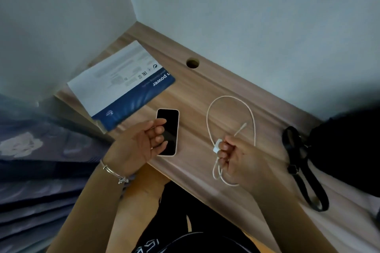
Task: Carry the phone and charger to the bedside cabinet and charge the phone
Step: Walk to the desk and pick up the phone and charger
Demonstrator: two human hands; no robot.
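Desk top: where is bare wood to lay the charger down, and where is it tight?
Bare wood: the strip between the phone and the cable loop of the charger; the rear band between box, round hole and loop; a patch between right hand and black strap. Crowded: the box corner and the end under the black bag.

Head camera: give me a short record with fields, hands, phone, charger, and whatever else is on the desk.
left hand: fingers loosely curled over the phone
right hand: grips the charger
phone: face up, screen dark, flat on the desk
also on desk: blue-and-white packet, black strap
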